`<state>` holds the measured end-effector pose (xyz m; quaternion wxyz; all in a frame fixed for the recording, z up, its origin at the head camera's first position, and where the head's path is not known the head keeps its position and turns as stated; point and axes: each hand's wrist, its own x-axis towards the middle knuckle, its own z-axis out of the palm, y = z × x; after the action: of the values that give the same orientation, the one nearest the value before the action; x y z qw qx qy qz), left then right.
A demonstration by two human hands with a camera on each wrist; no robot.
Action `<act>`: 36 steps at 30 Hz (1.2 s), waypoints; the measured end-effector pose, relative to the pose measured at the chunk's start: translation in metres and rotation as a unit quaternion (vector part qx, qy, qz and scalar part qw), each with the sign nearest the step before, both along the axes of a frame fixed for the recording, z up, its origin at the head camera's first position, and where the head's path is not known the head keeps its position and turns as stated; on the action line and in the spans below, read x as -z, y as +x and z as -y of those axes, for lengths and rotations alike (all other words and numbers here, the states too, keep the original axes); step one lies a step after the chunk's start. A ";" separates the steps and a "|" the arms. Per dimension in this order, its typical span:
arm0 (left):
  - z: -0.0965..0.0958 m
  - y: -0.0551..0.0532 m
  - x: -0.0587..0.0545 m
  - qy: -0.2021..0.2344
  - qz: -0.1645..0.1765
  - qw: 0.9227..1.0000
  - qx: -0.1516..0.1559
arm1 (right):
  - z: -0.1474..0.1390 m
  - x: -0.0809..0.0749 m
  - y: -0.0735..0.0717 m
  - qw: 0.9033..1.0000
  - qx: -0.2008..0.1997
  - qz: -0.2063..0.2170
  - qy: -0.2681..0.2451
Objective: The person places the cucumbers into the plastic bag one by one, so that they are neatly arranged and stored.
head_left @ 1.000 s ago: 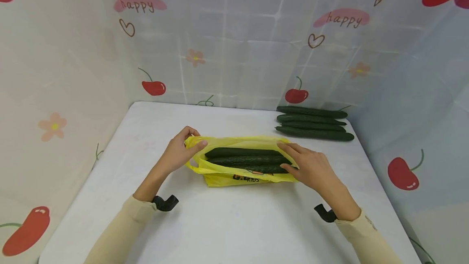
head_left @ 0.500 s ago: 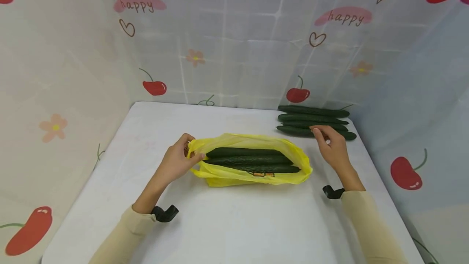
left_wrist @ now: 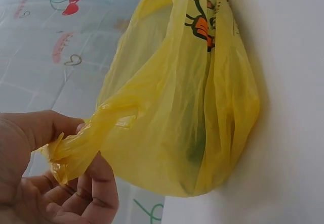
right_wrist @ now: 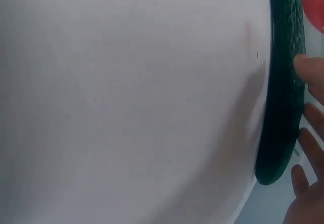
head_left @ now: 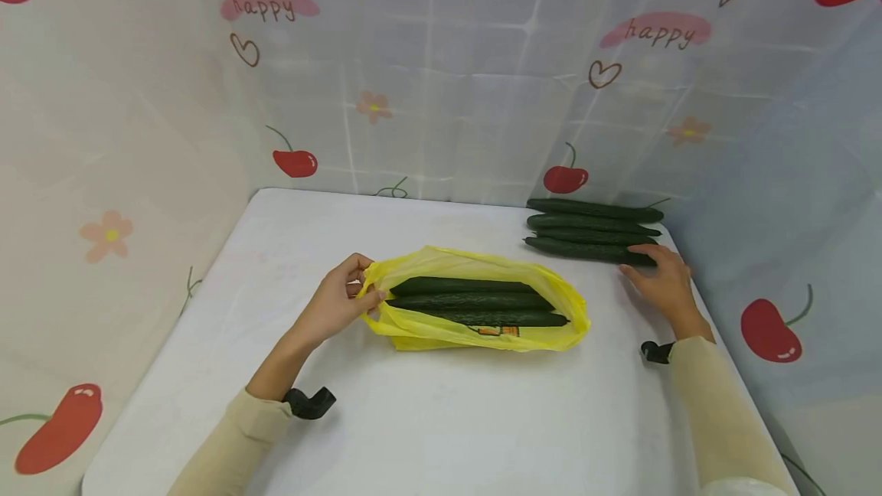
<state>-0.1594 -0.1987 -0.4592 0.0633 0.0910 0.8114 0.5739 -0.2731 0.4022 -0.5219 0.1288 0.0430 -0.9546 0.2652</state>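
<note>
A yellow plastic bag [head_left: 475, 341] lies on its side with its mouth held wide, and dark green cucumbers [head_left: 475, 301] show inside. At its left end my left hand [head_left: 335, 301] pinches the gathered bag handle [left_wrist: 76, 148] between thumb and fingers. Over at the back right, my right hand [head_left: 663, 285] is at the right end of the front cucumber [head_left: 579, 248] of a row. Its fingers are spread over that cucumber and not closed round it. In the right wrist view the fingertips [right_wrist: 302, 68] lie along the cucumber's edge.
Several more cucumbers [head_left: 592, 223] lie side by side behind the front one, near the table's back right corner. The white table [head_left: 482, 419] is bordered at the back and sides by printed curtains [head_left: 468, 136].
My right hand has let go of the bag's right side and moved right and back to the cucumber row. The bag's mouth has spread wider. My left hand stays on the bag.
</note>
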 end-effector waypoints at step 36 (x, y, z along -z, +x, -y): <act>-0.006 -0.002 0.001 -0.089 -0.082 0.991 -0.060 | -0.012 0.005 -0.003 0.994 -0.057 0.024 0.094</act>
<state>-0.1611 -0.1926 -0.4598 -0.0298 0.0829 0.8656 0.4929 -0.2764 0.4142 -0.5268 0.0859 0.1027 -0.9742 0.1817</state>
